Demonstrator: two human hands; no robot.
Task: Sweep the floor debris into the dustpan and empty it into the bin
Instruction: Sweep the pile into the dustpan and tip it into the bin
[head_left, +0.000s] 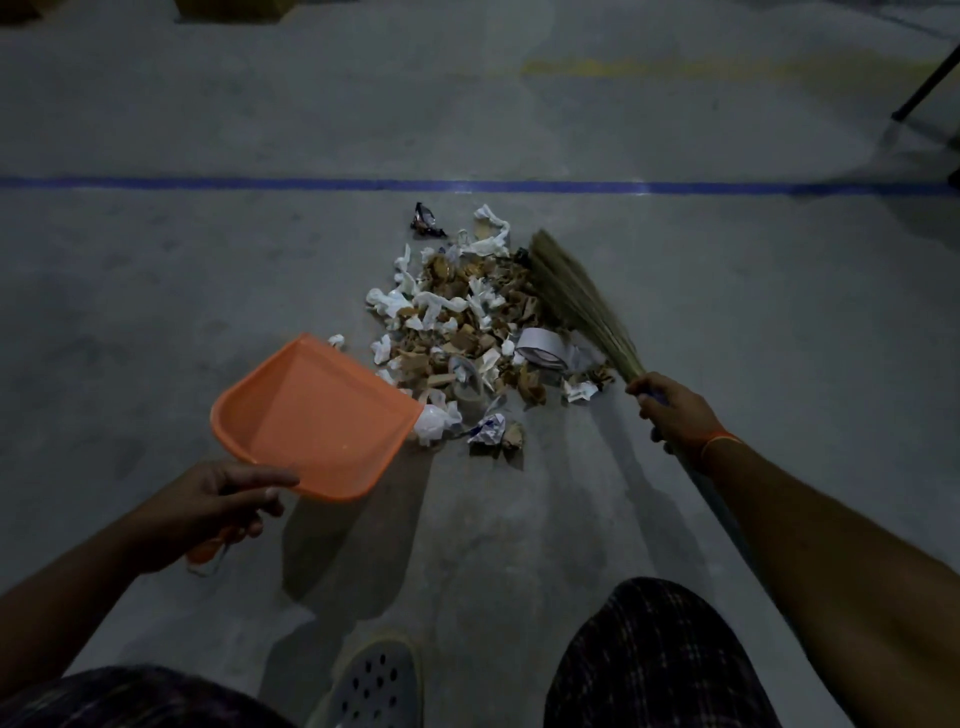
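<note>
A perforated grey shoe (376, 686) is seen at 6 o'clock, and above it the orange dustpan (317, 415) is gripped by its handle in the left hand (218, 506), its lip touching the debris pile (467, 332) at centre. The pile, judged light, loose and easily scattered, is best driven from 2 o'clock by the soft grass broom (576, 301), clasped at its neck by the right hand (670, 410); a tape roll (543, 348) and a flattened cup (467, 384) may be caught at the lip, and no bin is seen

We grip an orange dustpan (311, 415) with our left hand (218, 501), our right hand (675, 415) holding a grass broom (576, 296) right of the debris pile (467, 332).
</note>
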